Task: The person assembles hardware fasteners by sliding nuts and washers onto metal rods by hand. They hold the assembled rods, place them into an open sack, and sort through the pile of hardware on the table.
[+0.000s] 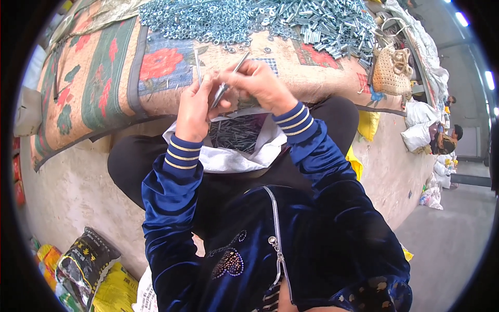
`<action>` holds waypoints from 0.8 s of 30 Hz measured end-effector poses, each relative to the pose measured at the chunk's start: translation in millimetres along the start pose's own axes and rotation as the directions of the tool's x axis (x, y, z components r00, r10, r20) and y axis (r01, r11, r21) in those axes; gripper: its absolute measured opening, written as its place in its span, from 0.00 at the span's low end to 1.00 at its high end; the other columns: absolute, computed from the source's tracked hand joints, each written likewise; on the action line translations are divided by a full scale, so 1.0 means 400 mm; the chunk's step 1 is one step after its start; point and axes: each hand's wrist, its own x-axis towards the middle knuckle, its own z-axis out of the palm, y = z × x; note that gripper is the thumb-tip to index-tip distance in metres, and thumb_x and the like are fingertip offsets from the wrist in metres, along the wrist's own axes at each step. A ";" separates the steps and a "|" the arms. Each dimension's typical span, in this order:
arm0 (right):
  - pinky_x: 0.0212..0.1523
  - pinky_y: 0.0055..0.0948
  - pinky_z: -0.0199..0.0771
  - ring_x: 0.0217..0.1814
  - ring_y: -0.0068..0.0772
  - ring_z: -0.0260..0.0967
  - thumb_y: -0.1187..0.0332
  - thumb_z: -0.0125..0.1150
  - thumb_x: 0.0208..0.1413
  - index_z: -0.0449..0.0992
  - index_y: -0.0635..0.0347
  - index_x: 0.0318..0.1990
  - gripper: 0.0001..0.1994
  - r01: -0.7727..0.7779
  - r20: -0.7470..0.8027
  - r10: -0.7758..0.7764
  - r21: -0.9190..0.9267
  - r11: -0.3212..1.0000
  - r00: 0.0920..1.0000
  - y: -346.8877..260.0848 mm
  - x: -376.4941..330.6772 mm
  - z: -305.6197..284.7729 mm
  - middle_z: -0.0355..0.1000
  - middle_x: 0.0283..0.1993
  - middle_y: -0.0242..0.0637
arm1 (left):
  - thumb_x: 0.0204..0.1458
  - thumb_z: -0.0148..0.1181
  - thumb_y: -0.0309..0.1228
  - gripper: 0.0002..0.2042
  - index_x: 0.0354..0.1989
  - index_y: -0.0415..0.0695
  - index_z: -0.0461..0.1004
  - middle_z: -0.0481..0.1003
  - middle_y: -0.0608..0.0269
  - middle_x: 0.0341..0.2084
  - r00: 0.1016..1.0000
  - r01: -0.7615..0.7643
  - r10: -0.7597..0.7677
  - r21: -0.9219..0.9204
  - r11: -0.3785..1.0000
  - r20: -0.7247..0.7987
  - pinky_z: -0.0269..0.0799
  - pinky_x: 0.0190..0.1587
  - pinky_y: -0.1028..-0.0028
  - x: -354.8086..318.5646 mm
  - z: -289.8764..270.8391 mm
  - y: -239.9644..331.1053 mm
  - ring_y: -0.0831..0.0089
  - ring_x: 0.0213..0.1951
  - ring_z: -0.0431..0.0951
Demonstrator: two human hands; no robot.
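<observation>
My hands meet over an open white sack in my lap, which holds many slim dark metal rods. My left hand is closed, with a slim metal rod standing up from its fingertips. The fingers of my right hand pinch another metal rod, which slants up to the right. Between the hands a darker metal piece points down toward the sack; which hand holds it I cannot tell. Ahead lie a heap of small metal rings and a heap of short metal tubes.
A flowered quilted cloth covers the work surface before me. At its right sits a woven straw bag. Black and yellow sacks lie on the floor at lower left. Farther right are white sacks and another person.
</observation>
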 end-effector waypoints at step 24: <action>0.30 0.18 0.66 0.30 0.16 0.70 0.63 0.59 0.56 0.79 0.64 0.35 0.12 0.354 -0.235 -0.418 -0.270 0.896 0.878 -0.039 0.030 -0.080 0.75 0.28 0.31 | 0.54 0.59 0.32 0.11 0.36 0.35 0.73 0.72 0.65 0.16 0.971 -0.236 0.220 0.235 0.943 0.089 0.66 0.18 0.83 -0.022 0.019 -0.018 0.81 0.15 0.70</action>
